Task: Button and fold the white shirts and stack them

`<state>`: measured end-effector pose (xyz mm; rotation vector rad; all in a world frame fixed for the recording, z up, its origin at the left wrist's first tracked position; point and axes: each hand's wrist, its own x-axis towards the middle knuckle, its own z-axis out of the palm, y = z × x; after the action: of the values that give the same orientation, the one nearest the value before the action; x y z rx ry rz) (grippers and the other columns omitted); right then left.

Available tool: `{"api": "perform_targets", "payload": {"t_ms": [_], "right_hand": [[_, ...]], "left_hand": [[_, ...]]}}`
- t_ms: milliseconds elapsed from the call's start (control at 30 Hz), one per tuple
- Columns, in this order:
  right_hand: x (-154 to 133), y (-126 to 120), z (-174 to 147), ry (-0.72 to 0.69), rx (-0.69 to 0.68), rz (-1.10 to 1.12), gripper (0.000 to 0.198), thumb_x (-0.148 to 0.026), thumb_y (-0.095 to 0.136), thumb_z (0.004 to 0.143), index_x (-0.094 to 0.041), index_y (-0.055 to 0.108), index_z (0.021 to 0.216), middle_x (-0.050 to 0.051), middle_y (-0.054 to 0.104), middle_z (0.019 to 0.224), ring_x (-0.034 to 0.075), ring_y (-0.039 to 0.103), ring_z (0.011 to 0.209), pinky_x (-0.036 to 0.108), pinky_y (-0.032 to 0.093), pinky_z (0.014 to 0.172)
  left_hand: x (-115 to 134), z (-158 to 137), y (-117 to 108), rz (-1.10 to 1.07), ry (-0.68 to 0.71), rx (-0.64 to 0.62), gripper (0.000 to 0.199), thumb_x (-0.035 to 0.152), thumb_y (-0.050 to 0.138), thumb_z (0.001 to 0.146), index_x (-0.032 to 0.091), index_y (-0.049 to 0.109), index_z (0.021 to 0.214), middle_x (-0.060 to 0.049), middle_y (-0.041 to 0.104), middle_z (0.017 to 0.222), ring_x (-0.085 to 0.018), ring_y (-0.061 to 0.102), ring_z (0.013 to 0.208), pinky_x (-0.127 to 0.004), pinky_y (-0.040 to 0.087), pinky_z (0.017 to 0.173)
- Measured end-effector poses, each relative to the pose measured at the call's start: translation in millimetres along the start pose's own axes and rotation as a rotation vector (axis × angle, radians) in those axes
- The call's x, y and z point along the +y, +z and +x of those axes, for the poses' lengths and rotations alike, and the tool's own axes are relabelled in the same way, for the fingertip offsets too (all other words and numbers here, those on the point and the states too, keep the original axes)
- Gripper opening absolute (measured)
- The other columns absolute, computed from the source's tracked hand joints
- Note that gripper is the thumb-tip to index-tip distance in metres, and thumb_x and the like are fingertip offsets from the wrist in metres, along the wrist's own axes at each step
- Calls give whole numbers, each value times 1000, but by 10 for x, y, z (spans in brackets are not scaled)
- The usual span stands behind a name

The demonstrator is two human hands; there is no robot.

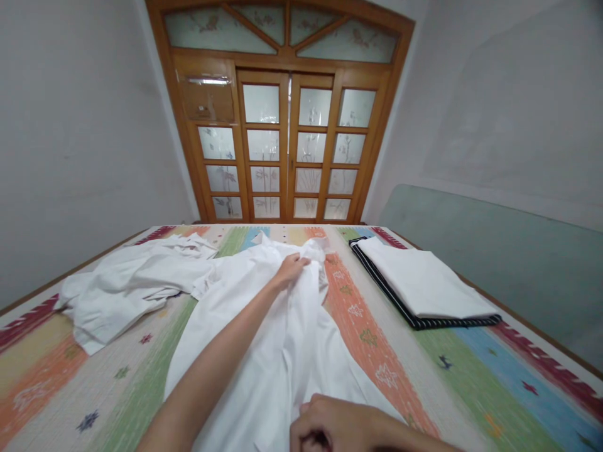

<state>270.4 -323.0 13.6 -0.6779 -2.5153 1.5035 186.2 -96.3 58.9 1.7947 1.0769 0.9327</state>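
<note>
A white collared shirt lies spread on the striped cloth in front of me, its collar pointing away. My left hand reaches up to the front of the shirt just below the collar, its fingers closed on the fabric there. Lower down, near the bottom edge of the view, my right hand is curled with thumb and fingers together on the shirt's front. The fabric between the two hands runs in a lengthwise fold. What lies inside the right fingers is partly hidden.
Left of the shirt lies a crumpled white garment. To the right, a folded white cloth rests on a black-and-white striped one. A patterned cloth covers the table. Beyond stand wooden glass-paned doors; a pale green panel lines the right.
</note>
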Motion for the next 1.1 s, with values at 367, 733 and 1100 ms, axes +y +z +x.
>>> {"api": "perform_targets", "payload": {"t_ms": [367,733,1100], "right_hand": [[-375,-242,-32,90,288,-212,29,-41,57,83,-16,60,68,-6,44,54,7,41,49,19,31,51],[513,-1450,43,716,863,-249,43,-49,51,86,-17,57,59,3,58,55,14,50,52,24,33,51],[600,-2018,12,626,1096,-266,28,-34,58,78,-16,57,57,-1,51,45,11,47,44,22,33,46]], "left_hand": [[-913,-455,-898,134,-107,270,15,31,57,58,19,50,53,5,44,50,-12,42,55,-23,29,52],[-746,-613,-704,663,62,312,10,25,51,83,23,50,92,-3,64,81,-21,64,82,-28,44,73],[-753,-611,-709,608,32,399,17,16,43,91,24,46,105,-7,67,102,-22,66,97,-29,46,80]]}}
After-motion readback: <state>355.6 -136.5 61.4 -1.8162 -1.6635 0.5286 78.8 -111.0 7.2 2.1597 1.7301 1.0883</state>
